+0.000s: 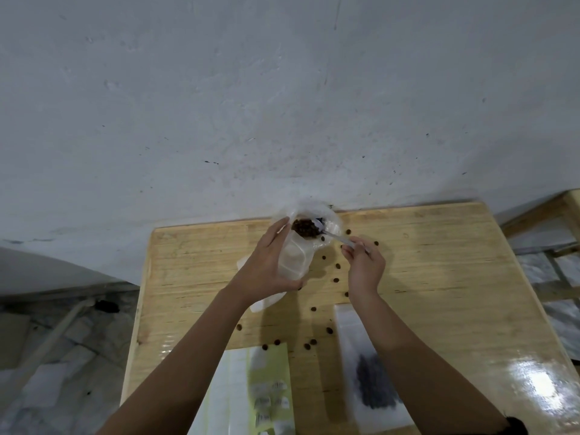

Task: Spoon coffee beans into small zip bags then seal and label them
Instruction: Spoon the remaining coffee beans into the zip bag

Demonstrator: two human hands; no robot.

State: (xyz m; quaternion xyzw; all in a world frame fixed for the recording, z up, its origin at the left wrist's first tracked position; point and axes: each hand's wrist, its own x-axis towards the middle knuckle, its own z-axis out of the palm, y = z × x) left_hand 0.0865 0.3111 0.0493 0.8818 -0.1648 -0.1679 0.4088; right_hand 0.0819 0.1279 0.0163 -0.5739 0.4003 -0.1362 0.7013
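My left hand (266, 262) grips a small clear zip bag (295, 259), held upright over the wooden table (439, 277). My right hand (364, 265) pinches the handle of a metal spoon (332, 236). The spoon's bowl reaches into a large clear plastic bag (326, 221) at the table's far edge, beside a pile of dark coffee beans (303, 229) inside that bag. A filled zip bag (373, 378) with dark beans lies flat near the front right, partly under my right forearm. A yellow-green label sheet (271, 390) with several white stickers lies at the front.
Several loose coffee beans (329, 330) are scattered over the table's middle. White plastic (263, 304) lies under my left wrist. A grey wall stands directly behind the table. A wooden frame (549, 211) stands at the right; the floor drops off at the left.
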